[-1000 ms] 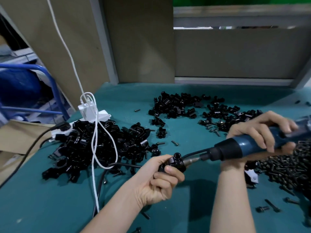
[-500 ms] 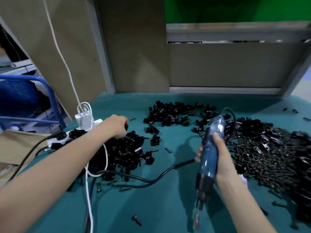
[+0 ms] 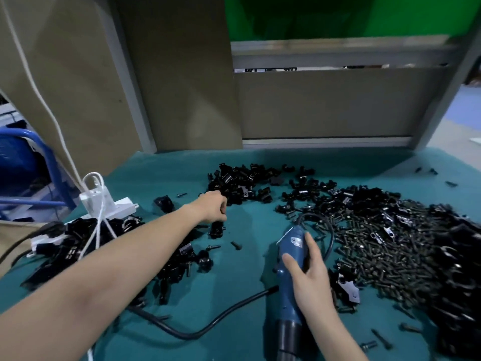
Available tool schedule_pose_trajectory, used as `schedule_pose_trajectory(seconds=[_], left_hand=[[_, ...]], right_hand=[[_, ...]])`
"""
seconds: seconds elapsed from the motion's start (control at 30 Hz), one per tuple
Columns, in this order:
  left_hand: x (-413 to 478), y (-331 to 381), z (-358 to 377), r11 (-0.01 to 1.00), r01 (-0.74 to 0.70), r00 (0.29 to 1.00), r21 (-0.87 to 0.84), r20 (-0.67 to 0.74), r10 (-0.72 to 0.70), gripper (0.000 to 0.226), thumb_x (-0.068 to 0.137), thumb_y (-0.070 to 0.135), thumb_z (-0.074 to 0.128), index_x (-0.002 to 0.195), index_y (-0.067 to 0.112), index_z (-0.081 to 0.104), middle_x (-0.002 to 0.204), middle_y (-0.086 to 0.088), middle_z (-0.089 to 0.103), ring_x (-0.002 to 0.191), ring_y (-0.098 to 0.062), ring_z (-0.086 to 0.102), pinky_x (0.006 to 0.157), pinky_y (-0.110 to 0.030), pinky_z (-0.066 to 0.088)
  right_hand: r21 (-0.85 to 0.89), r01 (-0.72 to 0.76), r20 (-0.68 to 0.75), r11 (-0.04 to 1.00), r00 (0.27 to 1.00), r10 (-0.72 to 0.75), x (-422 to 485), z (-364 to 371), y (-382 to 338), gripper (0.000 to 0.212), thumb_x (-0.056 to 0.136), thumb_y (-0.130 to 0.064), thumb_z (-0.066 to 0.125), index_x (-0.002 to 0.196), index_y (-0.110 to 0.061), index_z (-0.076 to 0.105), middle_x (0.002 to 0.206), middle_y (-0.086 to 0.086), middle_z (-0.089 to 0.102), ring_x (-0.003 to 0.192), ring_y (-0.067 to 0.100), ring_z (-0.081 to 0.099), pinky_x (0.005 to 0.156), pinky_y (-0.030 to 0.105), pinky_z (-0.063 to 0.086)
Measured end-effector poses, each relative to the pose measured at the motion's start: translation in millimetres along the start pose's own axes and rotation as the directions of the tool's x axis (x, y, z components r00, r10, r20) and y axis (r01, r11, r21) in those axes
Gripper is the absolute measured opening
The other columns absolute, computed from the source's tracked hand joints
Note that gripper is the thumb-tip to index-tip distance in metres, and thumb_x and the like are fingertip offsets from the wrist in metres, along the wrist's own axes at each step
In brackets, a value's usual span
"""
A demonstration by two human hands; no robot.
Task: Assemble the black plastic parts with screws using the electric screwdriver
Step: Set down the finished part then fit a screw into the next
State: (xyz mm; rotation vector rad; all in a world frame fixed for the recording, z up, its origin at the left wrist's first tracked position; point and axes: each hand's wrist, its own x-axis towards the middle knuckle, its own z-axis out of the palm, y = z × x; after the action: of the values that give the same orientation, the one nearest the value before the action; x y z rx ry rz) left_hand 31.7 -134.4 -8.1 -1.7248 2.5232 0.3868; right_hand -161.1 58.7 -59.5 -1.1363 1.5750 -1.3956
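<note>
Black plastic parts lie in heaps on the green table cover [image 3: 242,287]: one heap at the far middle [image 3: 242,181], one at the near left [image 3: 78,246], and more mixed into the wide spread of dark screws [image 3: 385,256] on the right. The left hand [image 3: 213,207] reaches across to the near edge of the far heap, fingers curled downward. I cannot tell whether they grip a part. A single black part [image 3: 217,228] lies just near of that hand, with loose screws beside it.

The right hand [image 3: 309,280] grips the blue electric screwdriver [image 3: 287,293], thumb on its left side and fingers wrapped over the right, its dark nose pointing toward the near edge. Its black cord [image 3: 208,332] curves across the cover between the arms. A white power strip [image 3: 117,207] with a white cable [image 3: 59,131] sits at the far left, partly over the left heap.

Half a second ago the left hand was over the left heap by the power strip. It has since moved right, while the right hand keeps its grip.
</note>
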Motion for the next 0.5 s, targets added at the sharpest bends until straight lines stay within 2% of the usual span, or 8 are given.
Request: schedule_pose_trajectory(seconds=[0.03, 0.07, 0.13, 0.17, 0.23, 0.33, 0.37, 0.5], left_hand=[[2, -1, 5, 0.998, 0.014, 0.999, -0.057, -0.033, -0.016, 0.017, 0.086, 0.023, 0.066, 0.082, 0.007, 0.061, 0.091, -0.006, 0.055, 0.081, -0.019, 0.049, 0.075, -0.031, 0.044], [4, 0, 8, 0.992, 0.038, 0.997, -0.121, -0.062, -0.046, 0.026, 0.085, 0.024, 0.063, 0.069, 0.008, 0.053, 0.076, -0.004, 0.050, 0.073, -0.019, 0.046, 0.068, -0.031, 0.041], [10, 5, 12, 0.963, 0.068, 0.983, -0.261, -0.148, -0.110, 0.037, 0.085, 0.028, 0.057, 0.059, 0.012, 0.037, 0.058, -0.001, 0.038, 0.061, -0.021, 0.039, 0.061, -0.030, 0.035], [12, 9, 12, 0.953, 0.070, 0.970, -0.295, -0.204, -0.134, 0.034, 0.085, 0.031, 0.055, 0.061, 0.014, 0.038, 0.057, -0.001, 0.040, 0.059, -0.022, 0.039, 0.059, -0.030, 0.034], [18, 22, 8, 0.966, 0.107, 0.940, -0.233, -0.294, -0.175, 0.022, 0.086, 0.037, 0.055, 0.083, 0.016, 0.047, 0.071, -0.002, 0.054, 0.067, -0.022, 0.049, 0.059, -0.030, 0.037], [27, 39, 5, 0.977, 0.205, 0.952, 0.058, -0.244, -0.185, 0.037, 0.090, 0.035, 0.053, 0.122, 0.019, 0.040, 0.107, -0.007, 0.055, 0.091, -0.028, 0.054, 0.066, -0.035, 0.039], [29, 43, 5, 0.967, 0.227, 0.952, 0.116, -0.235, -0.195, 0.041, 0.092, 0.032, 0.052, 0.127, 0.019, 0.036, 0.109, -0.008, 0.054, 0.091, -0.029, 0.053, 0.065, -0.035, 0.038], [32, 44, 12, 0.951, 0.256, 0.934, 0.176, -0.298, -0.196, 0.030, 0.093, 0.020, 0.046, 0.122, 0.015, 0.041, 0.074, -0.002, 0.049, 0.072, -0.024, 0.050, 0.049, -0.029, 0.028]], right_hand=[[-0.059, 0.047, -0.005, 0.997, 0.999, -0.047, 0, 0, -2, 0.061, 0.094, -0.020, 0.060, 0.147, -0.031, 0.032, 0.151, -0.018, 0.027, 0.138, 0.000, 0.025, 0.114, 0.027, 0.024], [-0.094, 0.103, -0.005, 0.990, 0.995, -0.103, 1, 0, -2, 0.058, 0.094, -0.017, 0.059, 0.145, -0.032, 0.035, 0.153, -0.020, 0.022, 0.141, -0.004, 0.014, 0.114, 0.024, 0.015], [-0.105, 0.168, -0.010, 0.980, 0.985, -0.170, 2, 0, -1, 0.051, 0.094, -0.012, 0.058, 0.135, -0.038, 0.043, 0.149, -0.026, 0.022, 0.142, -0.009, 0.005, 0.113, 0.023, 0.011], [-0.094, 0.176, -0.016, 0.980, 0.984, -0.179, 2, 0, 0, 0.050, 0.093, -0.009, 0.058, 0.127, -0.043, 0.045, 0.147, -0.027, 0.025, 0.142, -0.009, 0.005, 0.114, 0.025, 0.012], [-0.082, 0.184, -0.017, 0.980, 0.982, -0.186, 2, 0, 0, 0.048, 0.092, -0.006, 0.056, 0.118, -0.046, 0.047, 0.147, -0.026, 0.029, 0.143, -0.007, 0.008, 0.116, 0.029, 0.015], [-0.082, 0.176, -0.010, 0.981, 0.984, -0.178, 3, 1, 2, 0.044, 0.092, -0.005, 0.055, 0.120, -0.039, 0.051, 0.148, -0.022, 0.030, 0.143, 0.000, 0.017, 0.117, 0.032, 0.021], [-0.081, 0.178, -0.010, 0.981, 0.984, -0.179, 2, 0, 2, 0.044, 0.091, -0.005, 0.055, 0.121, -0.037, 0.051, 0.148, -0.020, 0.031, 0.142, 0.001, 0.020, 0.116, 0.031, 0.022], [-0.086, 0.182, -0.013, 0.980, 0.983, -0.184, 2, -1, 2, 0.043, 0.091, -0.005, 0.055, 0.123, -0.033, 0.053, 0.145, -0.022, 0.031, 0.134, -0.007, 0.028, 0.107, 0.022, 0.024]])
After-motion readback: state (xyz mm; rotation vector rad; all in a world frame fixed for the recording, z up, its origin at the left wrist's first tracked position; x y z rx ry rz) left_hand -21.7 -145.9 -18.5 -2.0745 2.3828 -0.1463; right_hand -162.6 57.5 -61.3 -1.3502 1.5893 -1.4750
